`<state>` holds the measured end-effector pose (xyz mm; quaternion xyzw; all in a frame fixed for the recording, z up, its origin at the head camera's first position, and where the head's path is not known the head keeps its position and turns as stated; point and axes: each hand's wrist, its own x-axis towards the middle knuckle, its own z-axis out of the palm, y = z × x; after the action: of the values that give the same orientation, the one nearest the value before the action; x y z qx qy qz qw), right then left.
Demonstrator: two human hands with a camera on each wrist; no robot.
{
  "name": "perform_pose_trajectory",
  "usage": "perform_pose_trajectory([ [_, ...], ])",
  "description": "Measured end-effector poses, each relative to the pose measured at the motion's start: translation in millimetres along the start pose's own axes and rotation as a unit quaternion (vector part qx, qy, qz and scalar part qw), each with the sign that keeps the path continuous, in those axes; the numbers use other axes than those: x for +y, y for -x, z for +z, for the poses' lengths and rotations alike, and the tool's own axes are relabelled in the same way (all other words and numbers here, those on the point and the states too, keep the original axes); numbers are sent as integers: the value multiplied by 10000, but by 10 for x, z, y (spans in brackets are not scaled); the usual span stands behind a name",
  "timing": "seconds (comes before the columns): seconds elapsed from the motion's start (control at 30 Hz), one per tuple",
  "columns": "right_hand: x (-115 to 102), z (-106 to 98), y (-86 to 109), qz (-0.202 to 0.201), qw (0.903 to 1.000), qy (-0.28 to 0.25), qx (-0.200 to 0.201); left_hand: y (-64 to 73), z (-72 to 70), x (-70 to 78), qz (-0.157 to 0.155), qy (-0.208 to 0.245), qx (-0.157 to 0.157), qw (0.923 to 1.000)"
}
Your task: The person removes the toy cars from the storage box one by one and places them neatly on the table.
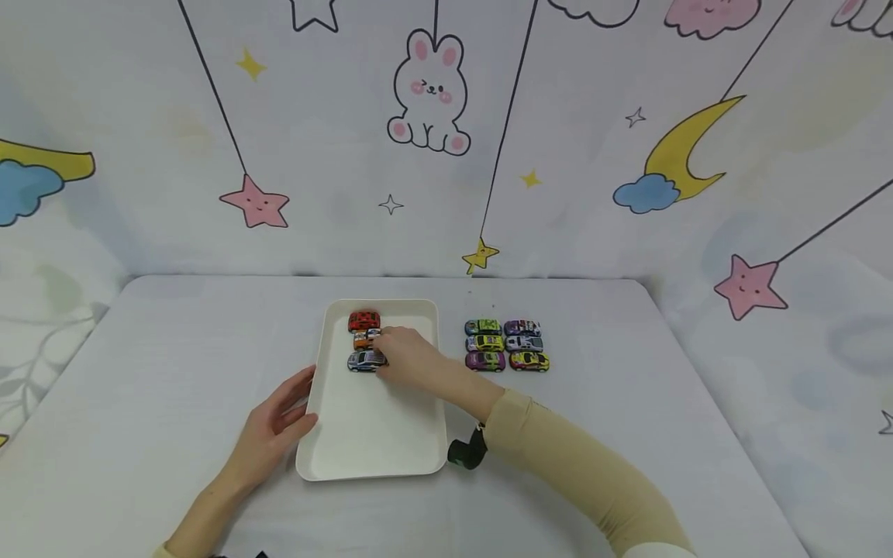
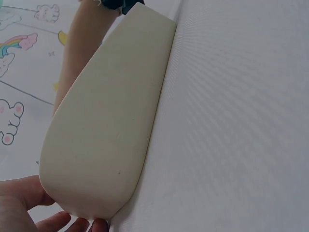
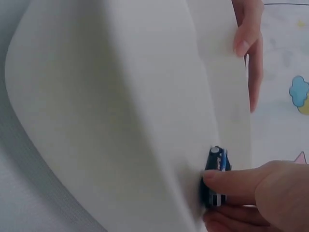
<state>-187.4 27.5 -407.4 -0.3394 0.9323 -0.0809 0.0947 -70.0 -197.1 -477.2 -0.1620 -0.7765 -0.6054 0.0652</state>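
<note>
Right hand (image 1: pixel 412 358) pinched the silver car (image 1: pixel 361 361) toward 12 o'clock inside the white tray (image 1: pixel 372 442); left hand (image 1: pixel 268 430) lay, fingers relaxed, against its 9 o'clock side. A gentle, level release seemed best, square at the orange car's (image 1: pixel 360 339) 6 o'clock flank.

Nine toy cars (image 1: pixel 484 343) show, three in one tray (image 1: pixel 377 434), six on one table (image 1: pixel 614 349).
</note>
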Motion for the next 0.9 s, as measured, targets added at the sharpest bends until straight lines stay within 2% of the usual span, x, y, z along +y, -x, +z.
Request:
perform_pose_trajectory([
  [0.23,40,0,74,-118,9997,-214,51,5,1,8,-33,-55,-11,10000],
  [0.6,178,-21,241,-105,9996,-249,102,6,1,12,-30,-6,-85,10000],
  [0.9,295,-66,424,-160,9977,-309,577,4,6,-9,-39,21,-28,10000],
])
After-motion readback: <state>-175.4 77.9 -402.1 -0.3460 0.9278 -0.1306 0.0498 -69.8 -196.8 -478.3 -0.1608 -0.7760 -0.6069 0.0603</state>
